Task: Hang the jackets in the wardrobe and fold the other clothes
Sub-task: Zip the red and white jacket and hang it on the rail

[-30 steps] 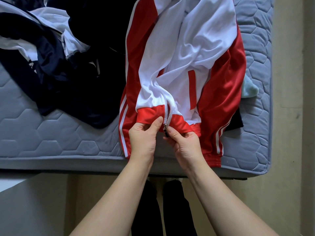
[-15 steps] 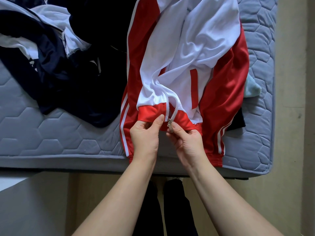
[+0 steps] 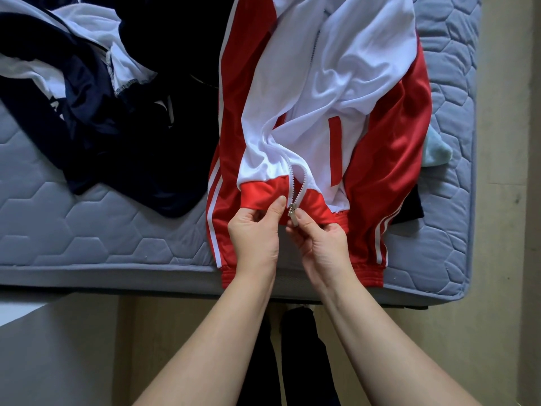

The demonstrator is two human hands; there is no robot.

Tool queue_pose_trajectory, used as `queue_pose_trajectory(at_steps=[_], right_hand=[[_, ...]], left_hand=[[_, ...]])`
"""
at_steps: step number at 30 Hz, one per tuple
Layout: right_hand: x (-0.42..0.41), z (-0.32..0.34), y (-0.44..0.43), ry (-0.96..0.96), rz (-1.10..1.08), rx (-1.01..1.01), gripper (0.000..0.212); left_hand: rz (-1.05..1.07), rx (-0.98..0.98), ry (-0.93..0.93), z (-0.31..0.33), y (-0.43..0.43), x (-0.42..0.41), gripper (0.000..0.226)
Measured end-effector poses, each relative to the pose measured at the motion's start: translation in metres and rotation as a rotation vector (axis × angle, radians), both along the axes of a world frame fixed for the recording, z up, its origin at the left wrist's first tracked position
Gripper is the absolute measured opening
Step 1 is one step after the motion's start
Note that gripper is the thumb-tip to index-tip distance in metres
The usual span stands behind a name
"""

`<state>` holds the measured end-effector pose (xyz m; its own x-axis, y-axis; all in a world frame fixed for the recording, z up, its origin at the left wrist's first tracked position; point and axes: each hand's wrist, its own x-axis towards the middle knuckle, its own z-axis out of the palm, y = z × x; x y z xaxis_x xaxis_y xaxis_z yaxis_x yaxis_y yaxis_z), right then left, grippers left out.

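A red and white track jacket [image 3: 336, 92] lies front-up on the blue-grey mattress [image 3: 87, 224], its hem at the near edge. The white zipper [image 3: 295, 183] is parted at the bottom, with the metal slider [image 3: 292, 214] at the hem. My left hand [image 3: 254, 232] pinches the red hem band left of the zipper. My right hand [image 3: 319, 241] pinches the hem and the slider's pull on the right side. Both red sleeves with white stripes hang toward the mattress edge.
A heap of dark navy and white clothes [image 3: 96, 92] covers the mattress to the left of the jacket. A light blue cloth [image 3: 436, 153] and a dark garment [image 3: 409, 209] peek out under the jacket's right sleeve. Beige floor lies to the right, my dark-clad legs below.
The two zipper sides at the hem have spread slightly apart above the slider. My hands have stayed at the hem, fingers shifting around the slider.
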<state>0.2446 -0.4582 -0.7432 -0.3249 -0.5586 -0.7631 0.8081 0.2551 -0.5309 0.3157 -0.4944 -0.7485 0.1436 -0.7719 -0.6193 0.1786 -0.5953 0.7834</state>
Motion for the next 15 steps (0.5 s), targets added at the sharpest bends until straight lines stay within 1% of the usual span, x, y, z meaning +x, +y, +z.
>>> queue_pose_trajectory(at_steps=[3,7,9,12,14,15], right_hand=[[-0.001,0.000,-0.002,-0.002,-0.041,0.011,0.009],[-0.003,-0.002,-0.005,0.029,-0.081,0.049,0.012],[-0.003,-0.003,-0.004,0.016,-0.087,0.071,0.012],[-0.004,-0.004,-0.003,-0.031,-0.116,0.105,0.011],[-0.007,-0.004,-0.004,-0.033,-0.092,0.155,0.005],[-0.009,-0.003,-0.004,-0.028,-0.057,0.192,0.007]], left_hand=[[-0.051,-0.007,-0.040,-0.002,0.002,0.000,0.008],[-0.180,-0.045,-0.109,-0.006,0.005,0.006,0.007],[-0.236,-0.073,-0.150,-0.009,0.003,0.008,0.007],[-0.317,-0.078,-0.161,-0.011,0.000,0.009,0.006],[-0.363,-0.071,-0.163,-0.013,-0.001,0.009,0.005],[-0.384,-0.069,-0.170,-0.014,-0.001,0.010,0.006]])
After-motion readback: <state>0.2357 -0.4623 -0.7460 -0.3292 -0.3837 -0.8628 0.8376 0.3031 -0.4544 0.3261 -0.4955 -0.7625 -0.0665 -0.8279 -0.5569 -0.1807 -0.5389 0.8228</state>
